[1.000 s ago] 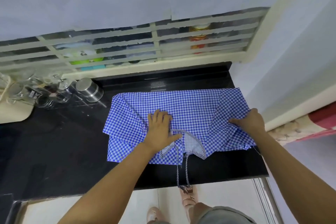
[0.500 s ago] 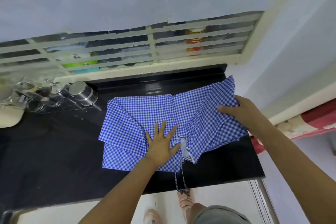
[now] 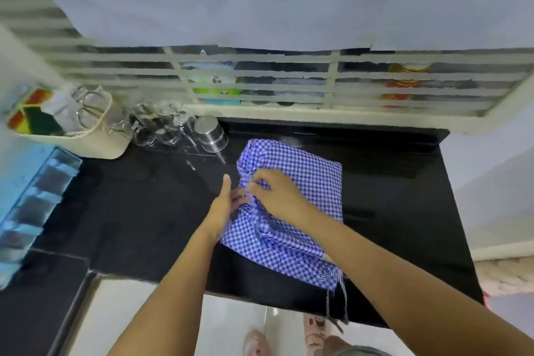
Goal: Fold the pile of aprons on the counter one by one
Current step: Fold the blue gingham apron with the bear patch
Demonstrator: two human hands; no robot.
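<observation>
One blue-and-white checked apron (image 3: 307,182) lies folded into a narrow stack on the black counter (image 3: 130,211). Its striped straps (image 3: 336,306) hang over the counter's front edge. My right hand (image 3: 277,196) reaches across the stack and pinches the fabric at its left edge with curled fingers. My left hand (image 3: 224,205) is at that same edge, thumb up, with its fingers against the cloth and partly hidden under the fold and my right hand.
A steel cup (image 3: 211,133) and several glass jars (image 3: 156,130) stand just behind and left of the apron. A cream basket (image 3: 86,136) with scissors and a blue rack (image 3: 34,196) are at the far left. A barred window runs along the back.
My right hand has carried the apron's right side over to the left, halving its width. My left hand has left the middle for the left edge. My view has swung left.
</observation>
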